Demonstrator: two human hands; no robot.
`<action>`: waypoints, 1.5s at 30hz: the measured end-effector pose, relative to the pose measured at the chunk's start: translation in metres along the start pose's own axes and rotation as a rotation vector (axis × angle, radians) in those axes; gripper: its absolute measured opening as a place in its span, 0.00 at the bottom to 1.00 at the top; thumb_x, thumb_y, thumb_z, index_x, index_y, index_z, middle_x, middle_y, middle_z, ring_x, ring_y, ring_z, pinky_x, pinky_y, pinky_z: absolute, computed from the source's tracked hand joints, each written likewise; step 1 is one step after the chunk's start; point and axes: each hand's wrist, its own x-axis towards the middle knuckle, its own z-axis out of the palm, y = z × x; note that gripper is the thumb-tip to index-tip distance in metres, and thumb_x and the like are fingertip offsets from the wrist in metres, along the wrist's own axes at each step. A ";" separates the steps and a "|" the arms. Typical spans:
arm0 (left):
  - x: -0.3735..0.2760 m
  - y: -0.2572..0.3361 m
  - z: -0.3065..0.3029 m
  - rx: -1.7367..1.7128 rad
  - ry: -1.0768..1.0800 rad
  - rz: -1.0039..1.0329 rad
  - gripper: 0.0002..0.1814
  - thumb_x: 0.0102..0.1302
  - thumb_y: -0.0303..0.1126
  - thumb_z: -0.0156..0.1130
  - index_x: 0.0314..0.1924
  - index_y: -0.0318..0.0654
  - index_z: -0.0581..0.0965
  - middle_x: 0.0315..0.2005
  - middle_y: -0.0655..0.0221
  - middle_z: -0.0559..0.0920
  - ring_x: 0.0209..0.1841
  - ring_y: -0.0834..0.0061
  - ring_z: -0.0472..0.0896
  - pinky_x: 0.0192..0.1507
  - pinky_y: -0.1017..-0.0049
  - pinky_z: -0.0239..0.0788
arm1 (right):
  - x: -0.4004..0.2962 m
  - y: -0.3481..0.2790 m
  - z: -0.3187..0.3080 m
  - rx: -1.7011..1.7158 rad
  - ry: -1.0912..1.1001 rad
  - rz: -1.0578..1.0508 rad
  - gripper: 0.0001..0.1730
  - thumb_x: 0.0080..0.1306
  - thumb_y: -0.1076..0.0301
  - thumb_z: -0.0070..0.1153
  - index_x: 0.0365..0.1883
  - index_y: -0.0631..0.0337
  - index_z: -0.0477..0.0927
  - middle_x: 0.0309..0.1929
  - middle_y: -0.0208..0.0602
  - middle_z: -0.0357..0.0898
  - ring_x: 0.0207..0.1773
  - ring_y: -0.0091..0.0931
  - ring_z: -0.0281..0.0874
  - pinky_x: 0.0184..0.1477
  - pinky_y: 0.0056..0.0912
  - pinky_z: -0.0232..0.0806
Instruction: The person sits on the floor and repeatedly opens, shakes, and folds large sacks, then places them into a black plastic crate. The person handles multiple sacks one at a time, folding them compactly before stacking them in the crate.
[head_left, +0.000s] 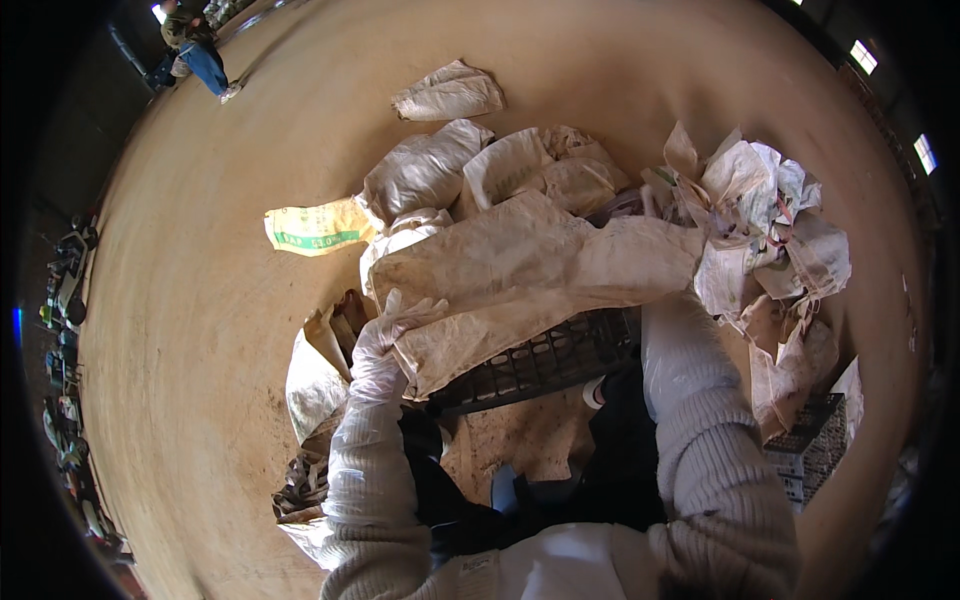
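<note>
A long, stained woven plastic sack (517, 255) lies across a black plastic crate (540, 360) in front of me. My left hand (390, 330), in a thin clear plastic glove, is at the sack's left end, with its fingers spread over the edge; whether it grips the cloth is unclear. My right forearm, in a knit sleeve under clear plastic, reaches to the sack's right part. My right hand is hidden beneath or behind the sack. The near edge of the sack hangs over the crate's slotted side.
Filled woven sacks (427, 172) lie beyond the crate, beside a yellow sack (319, 227). Crumpled sacks (750, 195) heap up at right, near another dark crate (810, 450). An open sack (319, 375) stands at left. A person (199, 52) is far off at upper left.
</note>
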 end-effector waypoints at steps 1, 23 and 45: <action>-0.002 0.002 0.004 -0.065 0.049 -0.029 0.35 0.62 0.53 0.77 0.57 0.28 0.86 0.70 0.41 0.77 0.76 0.46 0.71 0.84 0.53 0.49 | 0.008 -0.009 0.003 0.045 0.002 -0.008 0.31 0.77 0.67 0.56 0.77 0.54 0.63 0.69 0.45 0.75 0.73 0.41 0.74 0.78 0.44 0.61; 0.007 0.024 0.030 -0.598 0.463 0.427 0.06 0.67 0.19 0.67 0.42 0.33 0.87 0.44 0.58 0.89 0.47 0.65 0.88 0.58 0.66 0.82 | 0.020 -0.106 -0.033 2.149 0.111 -0.499 0.39 0.79 0.70 0.61 0.84 0.54 0.58 0.78 0.34 0.64 0.78 0.32 0.64 0.81 0.38 0.58; 0.047 -0.025 0.007 -0.070 0.543 0.327 0.23 0.67 0.21 0.70 0.63 0.29 0.81 0.63 0.52 0.82 0.61 0.68 0.84 0.65 0.72 0.78 | 0.150 -0.062 -0.071 0.636 0.411 0.287 0.26 0.78 0.58 0.56 0.72 0.56 0.74 0.68 0.37 0.77 0.72 0.33 0.72 0.73 0.39 0.67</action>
